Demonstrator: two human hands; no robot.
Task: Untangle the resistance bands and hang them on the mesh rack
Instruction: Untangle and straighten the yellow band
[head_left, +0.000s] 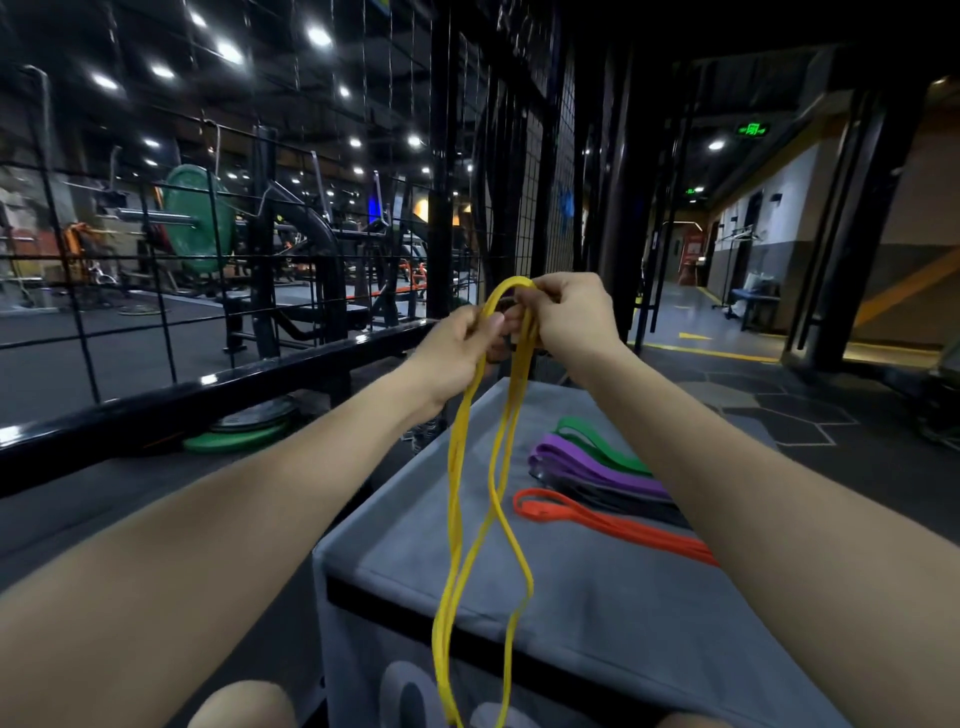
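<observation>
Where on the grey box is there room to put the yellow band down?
Bare top on the box: the near part, below the orange band, and the left strip under the hanging yellow band. Crowded: far right, where green, purple and black bands lie together.

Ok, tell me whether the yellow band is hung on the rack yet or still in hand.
Still in hand: both hands grip the yellow band at its top, its strands dangling over the grey box.
</observation>
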